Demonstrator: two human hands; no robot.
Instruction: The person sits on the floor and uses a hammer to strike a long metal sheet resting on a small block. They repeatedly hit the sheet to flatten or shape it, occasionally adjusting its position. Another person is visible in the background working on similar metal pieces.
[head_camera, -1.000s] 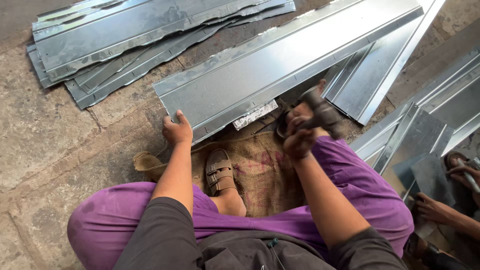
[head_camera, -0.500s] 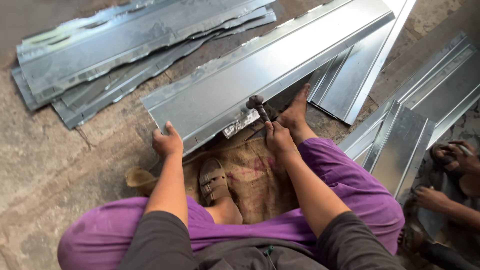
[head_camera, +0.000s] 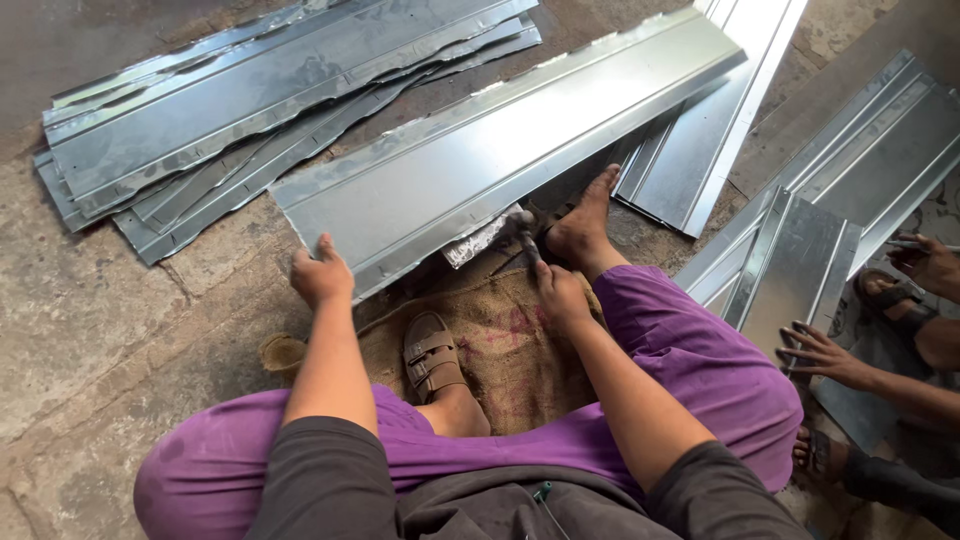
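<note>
Left: stack of bent sheets (head_camera: 240, 110) on the stone floor. My left hand (head_camera: 320, 275) clamps the near edge of the long sheet (head_camera: 500, 160). Right hand (head_camera: 560, 295) is closed around a hammer (head_camera: 522, 228), head at the sheet's folded lip, bare foot (head_camera: 585, 225) just beside. Risk, as I judge it: a glancing blow hits toes, or the sharp edge cuts my fingers.

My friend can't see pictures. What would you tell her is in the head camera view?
A seated person holds a long metal sheet steady with the left hand while the right hand brings a hammer down at its near edge. They sit on a burlap sack on a stone floor, with more metal sheets stacked behind and another person's hands at the right.
</note>
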